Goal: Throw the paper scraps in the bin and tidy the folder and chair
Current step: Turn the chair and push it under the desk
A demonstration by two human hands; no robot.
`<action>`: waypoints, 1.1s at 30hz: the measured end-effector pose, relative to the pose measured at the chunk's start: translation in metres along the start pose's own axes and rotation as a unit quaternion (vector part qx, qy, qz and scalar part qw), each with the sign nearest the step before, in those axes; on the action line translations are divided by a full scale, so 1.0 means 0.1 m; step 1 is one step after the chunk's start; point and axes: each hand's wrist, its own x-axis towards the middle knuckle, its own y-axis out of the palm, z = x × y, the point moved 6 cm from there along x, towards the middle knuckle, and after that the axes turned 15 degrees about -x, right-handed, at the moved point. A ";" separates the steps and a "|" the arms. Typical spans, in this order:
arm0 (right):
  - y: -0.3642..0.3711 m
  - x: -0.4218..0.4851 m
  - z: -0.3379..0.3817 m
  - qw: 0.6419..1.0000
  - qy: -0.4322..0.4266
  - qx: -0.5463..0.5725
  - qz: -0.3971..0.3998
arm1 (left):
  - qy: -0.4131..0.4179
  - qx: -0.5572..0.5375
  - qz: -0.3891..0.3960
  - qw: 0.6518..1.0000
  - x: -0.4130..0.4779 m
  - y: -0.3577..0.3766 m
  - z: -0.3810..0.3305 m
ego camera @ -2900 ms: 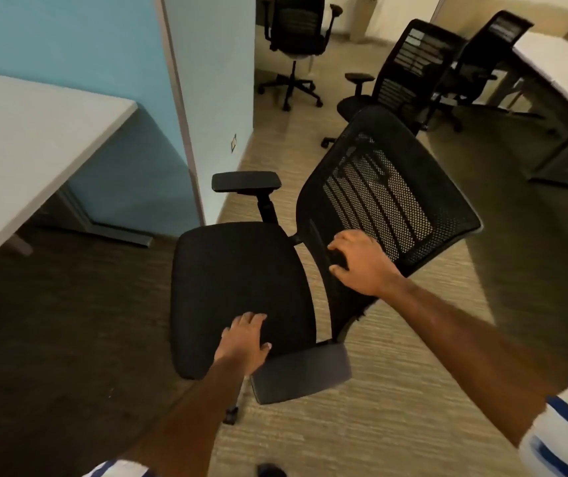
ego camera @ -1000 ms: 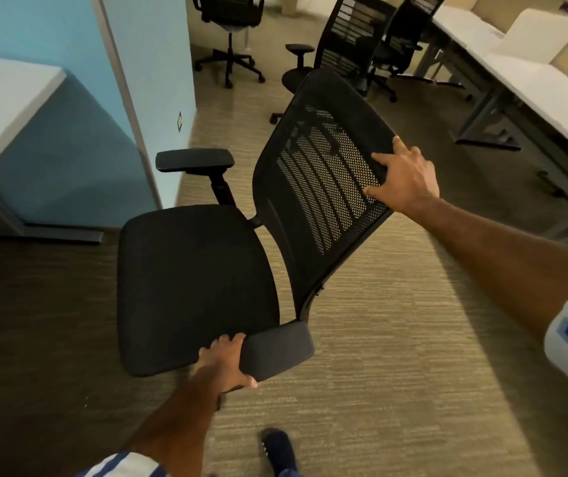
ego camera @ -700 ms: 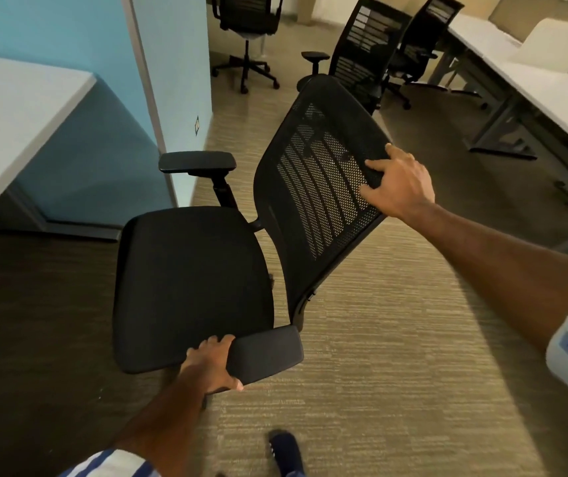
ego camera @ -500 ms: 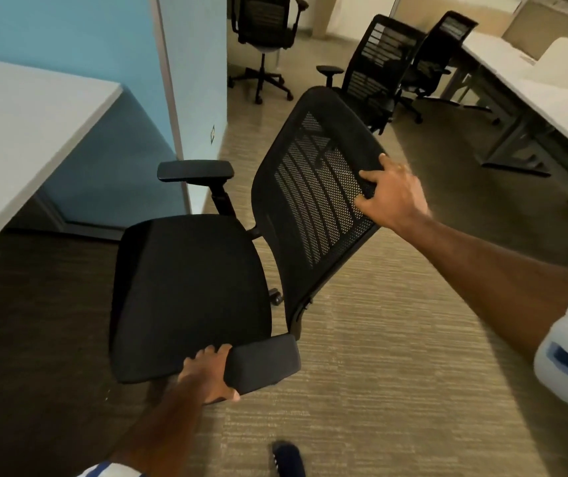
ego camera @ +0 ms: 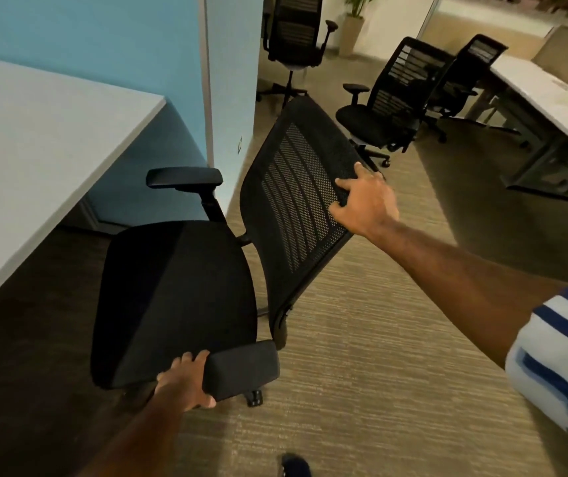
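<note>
Now, left hand [ego camera: 184, 380] gripping chair [ego camera: 172, 297] armrest [ego camera: 241, 370], right hand [ego camera: 365, 201] clasping backrest [ego camera: 296, 208] edge.

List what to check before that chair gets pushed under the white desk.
1. Left hand grips the near armrest: ok.
2. Right hand holds the backrest by its edge: ok.
3. Seat carries nothing: ok.
4. Far armrest will pass below the desk top: cannot tell.
5. Floor under the desk is free: cannot tell, too dark.
6. Other chairs stand apart from this one: ok.
</note>
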 end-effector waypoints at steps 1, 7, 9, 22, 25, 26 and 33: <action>-0.02 0.00 0.08 1.000 -0.006 0.003 -0.006 | -0.003 -0.011 -0.002 1.000 -0.01 -0.03 0.06; -0.19 0.01 0.40 0.993 -0.051 0.099 -0.051 | -0.019 -0.026 -0.028 0.999 -0.11 -0.22 0.47; -0.23 0.01 0.50 0.989 -0.070 0.117 -0.064 | -0.024 -0.017 -0.037 0.999 -0.15 -0.28 0.61; -0.48 0.04 1.10 0.963 -0.232 0.134 -0.037 | -0.106 -0.059 -0.112 0.986 -0.38 -0.67 0.94; -0.52 -0.01 1.23 0.951 -0.276 0.127 -0.052 | -0.083 -0.143 -0.132 0.977 -0.41 -0.91 0.75; -0.51 -0.02 1.27 0.947 -0.287 0.129 -0.059 | -0.068 -0.168 -0.149 0.972 -0.44 -1.04 0.64; -0.48 -0.01 1.45 0.892 -0.388 0.216 -0.087 | 0.111 -0.365 -0.283 0.880 -0.68 -2.12 -0.55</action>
